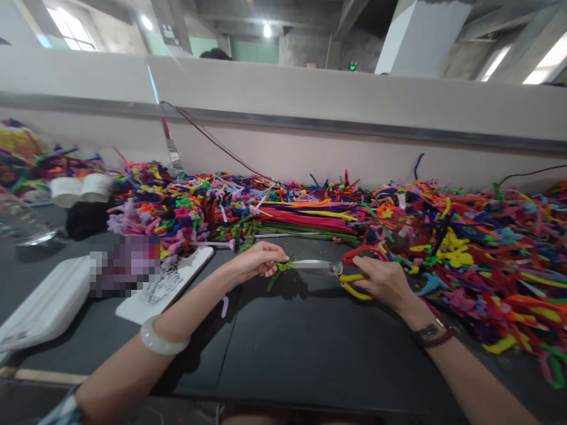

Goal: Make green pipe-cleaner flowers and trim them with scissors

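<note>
Between the fingers of my left hand [261,260] is a small green fuzzy pipe cleaner piece [280,270], pinched at its near end. My right hand [383,280] is wrapped round the handles of a pair of scissors [316,265], one handle red and one yellow. Their blades point left and reach the green piece beside my left fingertips. Whether the blades are fully closed on it I cannot tell. Small green scraps lie on the dark table [310,348] under the blades. Just behind my hands lies a bundle of long pipe cleaners [310,218], pink, yellow and green.
Heaps of colourful pipe cleaner pieces [456,248] line the back and right of the table. On the left lie a white case-like object [48,301], a phone-shaped white item [195,265] and white rolls [82,189]. A low partition [287,141] with a cable stands behind.
</note>
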Demonstrator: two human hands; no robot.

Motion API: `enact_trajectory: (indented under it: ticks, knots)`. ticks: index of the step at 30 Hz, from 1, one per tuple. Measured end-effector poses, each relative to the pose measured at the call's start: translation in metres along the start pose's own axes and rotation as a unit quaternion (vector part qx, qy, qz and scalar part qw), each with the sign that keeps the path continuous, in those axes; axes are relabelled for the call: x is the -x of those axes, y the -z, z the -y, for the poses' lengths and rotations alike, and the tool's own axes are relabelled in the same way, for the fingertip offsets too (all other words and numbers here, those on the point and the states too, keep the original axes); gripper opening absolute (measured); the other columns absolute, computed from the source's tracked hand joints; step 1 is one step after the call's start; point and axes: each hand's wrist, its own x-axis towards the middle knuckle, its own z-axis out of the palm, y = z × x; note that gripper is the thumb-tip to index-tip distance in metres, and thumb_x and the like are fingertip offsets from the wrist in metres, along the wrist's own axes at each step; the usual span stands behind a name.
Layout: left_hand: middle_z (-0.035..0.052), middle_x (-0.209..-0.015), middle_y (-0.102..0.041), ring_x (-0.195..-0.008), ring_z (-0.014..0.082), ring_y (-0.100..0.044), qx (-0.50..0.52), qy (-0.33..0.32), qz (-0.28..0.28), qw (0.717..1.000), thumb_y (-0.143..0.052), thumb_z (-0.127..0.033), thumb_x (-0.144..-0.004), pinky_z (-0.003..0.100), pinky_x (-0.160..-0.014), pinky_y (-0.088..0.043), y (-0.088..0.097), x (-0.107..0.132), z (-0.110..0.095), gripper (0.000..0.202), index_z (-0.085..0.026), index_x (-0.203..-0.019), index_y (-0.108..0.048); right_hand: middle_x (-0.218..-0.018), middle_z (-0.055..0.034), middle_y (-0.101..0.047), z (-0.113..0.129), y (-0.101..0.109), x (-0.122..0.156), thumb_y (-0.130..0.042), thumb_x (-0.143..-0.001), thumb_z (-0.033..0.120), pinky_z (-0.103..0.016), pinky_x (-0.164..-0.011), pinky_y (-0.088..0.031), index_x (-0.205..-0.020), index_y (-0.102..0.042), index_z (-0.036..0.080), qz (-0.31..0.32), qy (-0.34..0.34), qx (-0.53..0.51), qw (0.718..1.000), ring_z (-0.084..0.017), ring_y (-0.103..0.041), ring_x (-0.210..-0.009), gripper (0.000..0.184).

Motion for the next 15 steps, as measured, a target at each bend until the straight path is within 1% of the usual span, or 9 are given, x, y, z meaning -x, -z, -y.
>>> enact_trajectory:
  ticks: [4, 7, 9, 12, 15]
  knots:
    - [-0.0053, -0.046, -0.046, -0.036, 0.0031, -0.046, 0.003, -0.005, -0.001, 1.000, -0.066, -0.022, -0.059, 0.012, -0.033, -0.034, -0.0004, 0.0004, -0.0002, 0.015, -0.011, -0.060, -0.056, -0.076, -0.0077, -0.065, 0.0014, -0.0007, -0.0030, -0.041, -0.081, 0.043, -0.022, -0.051, -0.043, -0.088, -0.055, 0.015, 0.000, -0.056, -0.008, 0.998, -0.016, -0.061, -0.064, 0.033]
    - [-0.0047, -0.047, -0.049, -0.035, 0.0032, -0.046, 0.008, -0.005, -0.010, 1.000, -0.067, -0.022, -0.059, 0.012, -0.033, -0.035, -0.0004, 0.0005, 0.0001, 0.015, -0.011, -0.062, -0.058, -0.084, -0.0114, -0.062, 0.0024, 0.0003, -0.0064, -0.046, -0.074, 0.046, -0.026, -0.056, -0.046, -0.092, -0.053, 0.013, -0.002, -0.098, 0.000, 0.995, -0.021, -0.060, -0.077, 0.038]
    - [-0.0040, -0.046, -0.050, -0.035, 0.0035, -0.046, 0.013, -0.004, -0.017, 1.000, -0.066, -0.023, -0.060, 0.012, -0.033, -0.035, 0.0001, 0.0002, 0.0004, 0.014, -0.011, -0.064, -0.058, -0.089, -0.0135, -0.060, 0.0025, 0.0012, -0.0076, -0.048, -0.072, 0.045, -0.028, -0.060, -0.047, -0.094, -0.052, 0.011, 0.003, -0.107, 0.004, 0.994, -0.024, -0.058, -0.084, 0.040]
    - [-0.0034, -0.042, -0.051, -0.035, 0.0042, -0.046, 0.027, 0.004, -0.020, 0.999, -0.063, -0.022, -0.063, 0.013, -0.033, -0.036, 0.0009, -0.0006, 0.0005, 0.011, -0.012, -0.064, -0.058, -0.087, -0.0125, -0.061, 0.0017, 0.0014, -0.0067, -0.049, -0.071, 0.044, -0.029, -0.062, -0.047, -0.093, -0.053, 0.013, -0.004, -0.092, 0.013, 0.996, -0.023, -0.058, -0.082, 0.038]
    - [-0.0031, -0.041, -0.052, -0.035, 0.0047, -0.047, 0.042, 0.018, -0.021, 0.999, -0.062, -0.019, -0.065, 0.012, -0.034, -0.037, 0.0016, -0.0011, 0.0003, 0.008, -0.012, -0.064, -0.058, -0.081, -0.0108, -0.063, 0.0001, -0.0003, -0.0036, -0.048, -0.074, 0.045, -0.027, -0.062, -0.046, -0.089, -0.056, 0.014, -0.038, -0.040, 0.027, 0.998, -0.020, -0.060, -0.076, 0.035]
